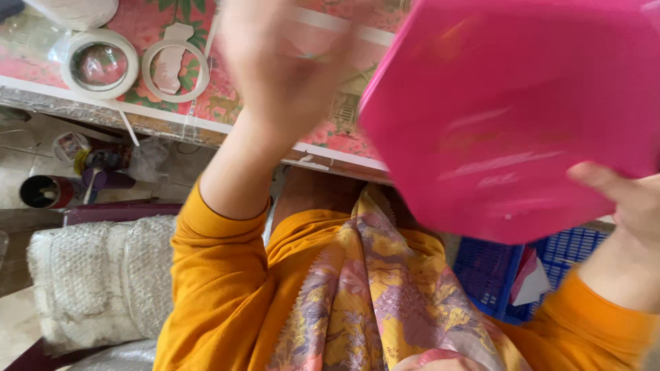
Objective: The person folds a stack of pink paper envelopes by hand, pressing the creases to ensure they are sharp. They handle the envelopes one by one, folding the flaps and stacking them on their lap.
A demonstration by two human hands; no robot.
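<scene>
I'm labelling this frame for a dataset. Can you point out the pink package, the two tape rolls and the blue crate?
pink package [509,117], head view, middle of its glossy face.
tape rolls [100,63], head view, white rim of the left roll.
blue crate [485,271], head view, its mesh wall.

home packing spot | tape rolls [100,63] on floral table [227,96] | bubble wrap [103,278] | blue crate [495,271]

glossy smooth pink plastic packet [509,117], bumpy clear bubble wrap [103,275]
</scene>
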